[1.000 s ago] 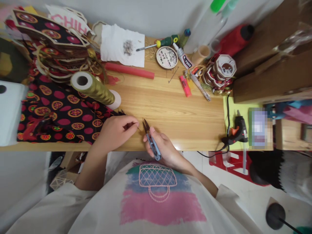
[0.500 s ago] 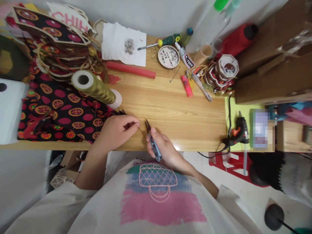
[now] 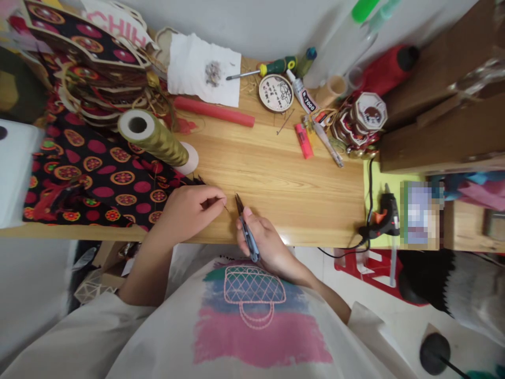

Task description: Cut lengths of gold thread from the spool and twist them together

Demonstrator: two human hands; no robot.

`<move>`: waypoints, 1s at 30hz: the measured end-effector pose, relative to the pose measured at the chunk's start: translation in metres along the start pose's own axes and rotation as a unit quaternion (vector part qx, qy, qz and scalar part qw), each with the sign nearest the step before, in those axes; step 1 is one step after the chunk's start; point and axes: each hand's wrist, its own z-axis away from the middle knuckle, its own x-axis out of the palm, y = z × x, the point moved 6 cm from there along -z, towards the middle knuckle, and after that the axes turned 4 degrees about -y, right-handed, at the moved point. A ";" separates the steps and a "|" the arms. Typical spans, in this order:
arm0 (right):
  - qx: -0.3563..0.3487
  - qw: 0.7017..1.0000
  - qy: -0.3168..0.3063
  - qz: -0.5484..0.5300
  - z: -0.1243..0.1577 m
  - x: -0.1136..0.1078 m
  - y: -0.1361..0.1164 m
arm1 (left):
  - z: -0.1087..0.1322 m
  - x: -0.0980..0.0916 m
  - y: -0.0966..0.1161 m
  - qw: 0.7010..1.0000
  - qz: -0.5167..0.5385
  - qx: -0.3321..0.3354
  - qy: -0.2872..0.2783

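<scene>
Head cam: R hand (image 3: 263, 235) grips 1 pr snips (image 3: 249, 235), L hand (image 3: 193, 213) pinches 1 strand (image 3: 226, 209).

Below and to the right of the thread cone (image 3: 158, 142), the left hand (image 3: 195, 210) pinches a dark strand (image 3: 226, 209) too thin to make out. Further right of the cone, the right hand (image 3: 262, 234) hides part of the snips (image 3: 250, 238). Left of the cone, a white object (image 3: 18, 179) runs off the edge. Far right of it, a rectangular item (image 3: 420, 216) is blurred into blocks, and a cardboard box (image 3: 437, 79) is cut off.
</scene>
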 end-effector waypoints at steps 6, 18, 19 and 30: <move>-0.001 1.000 -0.001 0.002 0.000 0.000 -0.001 | 0.000 0.001 0.001 1.000 0.003 0.003 0.002; -0.006 1.000 -0.002 -0.002 0.001 0.000 -0.001 | 0.001 0.000 0.000 1.000 0.003 0.002 0.003; -0.006 1.000 -0.002 -0.004 0.000 0.000 -0.001 | 0.000 0.000 0.000 1.000 0.003 0.003 0.004; -0.007 1.000 -0.001 0.003 0.001 0.001 -0.003 | -0.001 0.001 0.001 1.000 -0.001 -0.003 -0.002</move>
